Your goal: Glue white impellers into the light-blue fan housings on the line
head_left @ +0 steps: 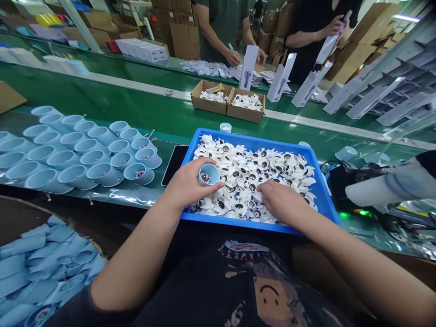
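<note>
My left hand (185,185) is wrapped around a light-blue plastic cup (213,169), its open mouth facing me. Small reddish and metallic parts with wires show inside that cup. Below and around it lies a blue tray (235,221) heaped with white fan wheels (238,175) that have dark round hubs. My right hand (282,200) is down in the right half of the heap, fingers pinched together. A bit of white fan wheel shows at its fingertips; the rest of that piece is hidden by the fingers.
Rows of blue cups (97,159) stand left on the bench, and more fill a bin (51,263) below. A dark flat panel (173,159) lies beside the tray. Behind are cardboard boxes (228,106) of white parts; a machine (368,181) stands right. Two people work across the line.
</note>
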Tool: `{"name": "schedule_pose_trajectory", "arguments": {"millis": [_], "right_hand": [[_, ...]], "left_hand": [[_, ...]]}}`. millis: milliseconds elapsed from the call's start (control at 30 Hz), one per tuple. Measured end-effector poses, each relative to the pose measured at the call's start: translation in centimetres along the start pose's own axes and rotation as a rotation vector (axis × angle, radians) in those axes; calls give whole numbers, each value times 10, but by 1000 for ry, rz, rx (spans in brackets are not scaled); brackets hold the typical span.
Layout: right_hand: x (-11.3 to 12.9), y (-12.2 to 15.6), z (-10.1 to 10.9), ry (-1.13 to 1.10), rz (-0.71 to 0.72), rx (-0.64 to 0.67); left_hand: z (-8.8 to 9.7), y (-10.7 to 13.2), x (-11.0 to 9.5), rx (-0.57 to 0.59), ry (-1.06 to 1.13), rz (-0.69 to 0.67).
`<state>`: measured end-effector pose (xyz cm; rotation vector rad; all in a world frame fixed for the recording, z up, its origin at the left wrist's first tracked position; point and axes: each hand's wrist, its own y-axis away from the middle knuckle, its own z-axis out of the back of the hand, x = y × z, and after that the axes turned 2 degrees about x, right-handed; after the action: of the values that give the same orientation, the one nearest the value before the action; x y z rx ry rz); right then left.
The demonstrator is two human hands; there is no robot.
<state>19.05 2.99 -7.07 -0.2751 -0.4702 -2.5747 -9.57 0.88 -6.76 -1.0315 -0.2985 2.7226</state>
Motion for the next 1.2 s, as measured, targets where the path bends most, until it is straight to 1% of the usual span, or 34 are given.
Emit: {"name": "schedule_pose_trajectory", "arguments": {"millis": [67, 133, 167, 200, 233, 267, 333, 367, 400, 433, 467, 500, 633, 733, 833, 1033, 1200], "right_hand": [[-6, -1, 6, -1, -75, -61], [-11, 2, 14, -35, -100, -81], [-12, 6, 17, -95, -87, -74], [-12, 10, 19, -231, -60, -63], [-12, 15, 19, -449, -28, -39], [-10, 20, 18, -736, 5, 0], [-6, 28, 12, -1386, 60, 109], [-2, 31, 8, -1637, 78, 158], [2, 33, 3, -1788, 90, 194], [5, 34, -1, -1872, 105, 213], [9, 35, -5, -1911, 120, 213], [13, 34, -8, -1925, 130, 206], [21, 34, -11, -1962, 147, 201], [21, 35, -10, -1973, 159, 203], [18, 36, -8, -1983, 173, 190], [13, 40, -6, -1977, 225, 144], [12, 45, -3, -1950, 255, 123]], "left_hand": [[0, 0, 0, 3, -2, 0], [-1, -1, 1, 12, 0, 2], [-1, -1, 1, 18, 2, 3], [-1, -1, 2, 23, 3, 1], [-1, -2, 3, 22, 4, -5], [-1, -2, 3, 9, 6, -15], [-1, -1, 1, -53, 19, -30], [-1, 0, -1, -95, 28, -36], [-1, 2, -5, -131, 38, -44], [-1, 5, -10, -150, 50, -56], [-1, 7, -16, -144, 66, -78], [-2, 10, -23, -111, 83, -110], [-7, 20, -49, 103, 103, -248], [-11, 21, -58, 181, 65, -273], [-13, 21, -61, 186, 49, -294], [-14, 24, -66, 131, 43, -380], [-13, 24, -70, 87, 45, -397]]}}
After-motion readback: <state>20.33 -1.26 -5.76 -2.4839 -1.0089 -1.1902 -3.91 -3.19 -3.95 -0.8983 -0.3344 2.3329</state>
